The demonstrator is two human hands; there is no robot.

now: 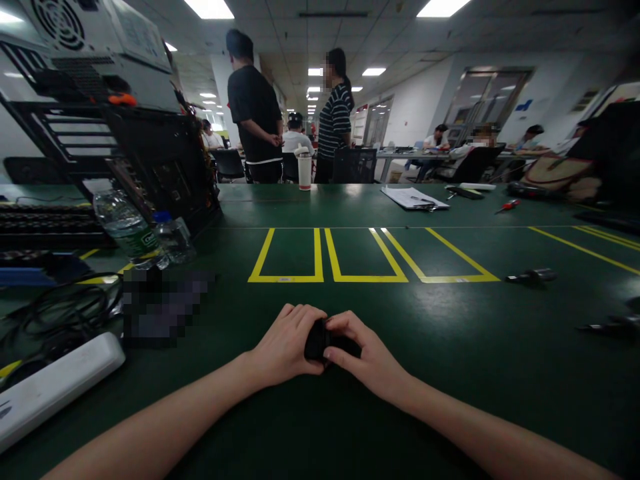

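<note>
A small black object [315, 343] is between my two hands, just above or on the green tabletop [350, 427]; its kind cannot be made out. My left hand [286, 343] wraps round its left end, thumb below and fingers over the top. From the other side my right hand [369, 355] grips it, with thumb and forefinger at the middle of the object. Fingers cover much of its surface, and its right part lies in shadow under my right palm. Beyond the hands, yellow tape [285, 279] marks several open-topped boxes on the table.
To the left stand an open computer case [165, 160], a water bottle [123, 223], a smaller bottle [173, 240], coiled cables [65, 310] and a white power strip [60, 387]. Rightward lie black tools [533, 276] and a clipboard [415, 198]. A cup [305, 171] stands at the far edge.
</note>
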